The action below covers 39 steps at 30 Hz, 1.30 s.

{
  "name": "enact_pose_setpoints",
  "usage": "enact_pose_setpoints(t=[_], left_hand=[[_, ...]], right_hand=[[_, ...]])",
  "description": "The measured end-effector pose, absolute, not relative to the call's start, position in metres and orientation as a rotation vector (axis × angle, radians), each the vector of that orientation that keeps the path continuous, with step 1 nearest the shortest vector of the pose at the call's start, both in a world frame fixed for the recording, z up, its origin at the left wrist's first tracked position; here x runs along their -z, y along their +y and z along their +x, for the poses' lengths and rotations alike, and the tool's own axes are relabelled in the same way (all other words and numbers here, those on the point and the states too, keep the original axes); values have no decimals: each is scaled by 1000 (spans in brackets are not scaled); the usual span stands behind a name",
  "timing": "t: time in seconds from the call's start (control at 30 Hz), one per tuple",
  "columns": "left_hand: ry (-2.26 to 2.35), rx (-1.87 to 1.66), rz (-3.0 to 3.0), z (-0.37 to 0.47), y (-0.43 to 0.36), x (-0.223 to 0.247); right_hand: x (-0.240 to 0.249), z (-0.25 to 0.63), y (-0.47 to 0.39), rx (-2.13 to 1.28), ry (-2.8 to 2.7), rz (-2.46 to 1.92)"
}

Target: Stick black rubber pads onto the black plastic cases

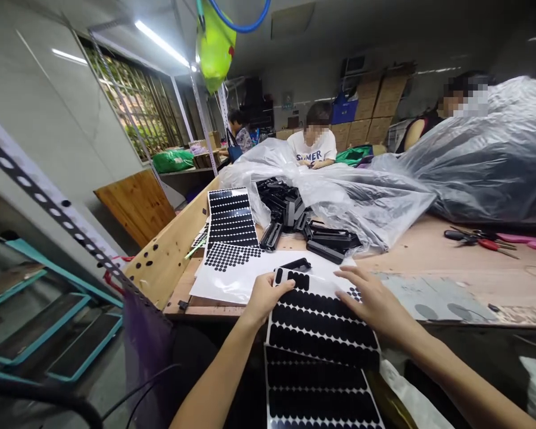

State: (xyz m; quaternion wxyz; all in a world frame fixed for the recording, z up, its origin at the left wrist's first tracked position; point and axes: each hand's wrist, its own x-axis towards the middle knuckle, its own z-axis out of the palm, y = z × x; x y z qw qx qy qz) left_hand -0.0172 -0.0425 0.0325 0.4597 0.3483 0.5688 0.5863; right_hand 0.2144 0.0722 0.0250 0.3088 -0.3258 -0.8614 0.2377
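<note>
A white backing sheet with rows of black oblong stickers [321, 322] hangs over the table's front edge toward my lap. My left hand [265, 295] pinches its upper left edge, thumb on top near a few stickers of the top row. Over the upper right part, my right hand [370, 298] has its fingers apart; whether its fingertips touch the sheet I cannot tell. Just behind the sheet lies one black plastic piece [297, 264]. Farther back is a pile of similar black plastic parts [281, 205], spilling from a clear plastic bag [352, 202].
Another sheet with black stickers and small dots [231, 220] lies at the left, beside the wooden side board [161, 250]. Pliers and screwdrivers [477, 238] rest at the right. A grey plate [429, 298] lies near the front edge. A person [315, 143] sits across the table.
</note>
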Motion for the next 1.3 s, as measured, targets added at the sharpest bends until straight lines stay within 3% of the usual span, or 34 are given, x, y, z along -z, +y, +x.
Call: enact_pose_setpoints(t=[0.07, 0.37, 0.53, 0.63, 0.7, 0.8, 0.97, 1.1, 1.3], left_hand=[[1373, -1438, 805, -14, -41, -26], [1300, -1563, 664, -19, -55, -13], [1623, -1457, 867, -38, -49, -19], [1887, -1700, 995, -44, -40, -43], [1716, -1720, 1058, -40, -34, -59], [1285, -1471, 1073, -21, -29, -66], [1159, -1058, 1509, 14, -24, -20], [1184, -1047, 1542, 18, -23, 9], [1028, -1121, 1259, 6, -20, 6]], right_hand=[[-28, 205, 64, -527, -2283, -839], [-22, 163, 51, -892, -2332, -787], [-7, 164, 59, -1112, -2445, -890], [-2, 167, 60, -1142, -2441, -1026], [2, 166, 62, -1059, -2433, -1098], [11, 162, 66, -869, -2445, -989], [19, 159, 78, -738, -2514, -879], [3, 153, 97, -608, -2523, -831], [-5, 126, 139, -418, -2642, -516]])
